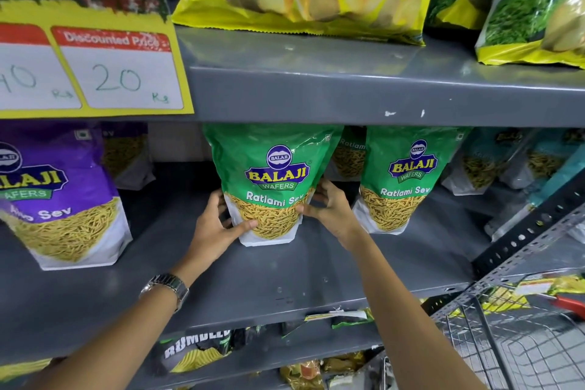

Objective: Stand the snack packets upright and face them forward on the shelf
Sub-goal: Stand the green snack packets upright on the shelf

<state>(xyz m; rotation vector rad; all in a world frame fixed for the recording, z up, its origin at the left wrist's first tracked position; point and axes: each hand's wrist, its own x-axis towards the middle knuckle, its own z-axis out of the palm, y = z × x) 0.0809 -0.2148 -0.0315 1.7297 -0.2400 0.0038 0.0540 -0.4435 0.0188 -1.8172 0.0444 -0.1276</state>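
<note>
- My left hand (218, 228) and right hand (329, 206) clamp the green packet (272, 180) from both sides.
- It stands upright, front facing out, on the grey shelf (253, 279), between purple packet (60, 199) and another green one (402, 180).

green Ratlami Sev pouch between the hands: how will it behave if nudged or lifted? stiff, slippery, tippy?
The green pouch stands on its own flat white base, so it probably holds shape, though the film likely dents. It is tall over a narrow base, so a push near the top may tip it. Its glossy film could slip; the left hand and right hand grip its lower sides.
</note>
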